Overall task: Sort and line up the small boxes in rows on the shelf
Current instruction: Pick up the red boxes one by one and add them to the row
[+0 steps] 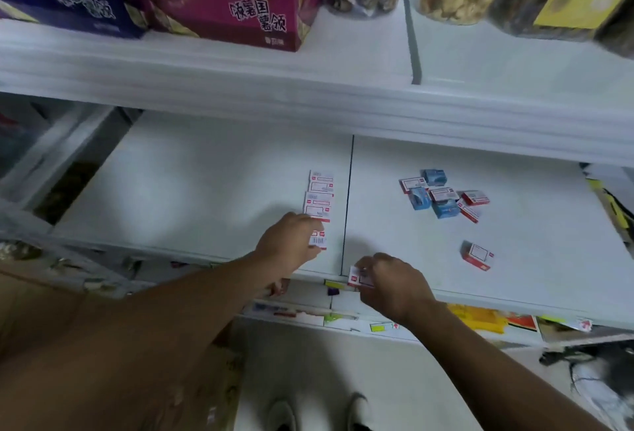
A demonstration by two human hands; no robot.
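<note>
Four white boxes (319, 194) sit in a row near the shelf (206, 183) front edge. Your left hand (290, 242) grips a fifth box (318, 240) at its near end; your right hand (387, 279) pinches another box (356, 278), apparently over the front edge. Unsorted boxes (442, 197) lie right.

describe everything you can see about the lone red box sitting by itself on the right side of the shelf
The lone red box is a small, flat cardboard-looking packet with red sides and a white label panel on top, print too small to read. It looks closed, lies flat and slightly skewed on the white shelf, apart from the mixed pile of red and blue boxes behind it. Neither of the hands touches it; only the shelf does.
</note>
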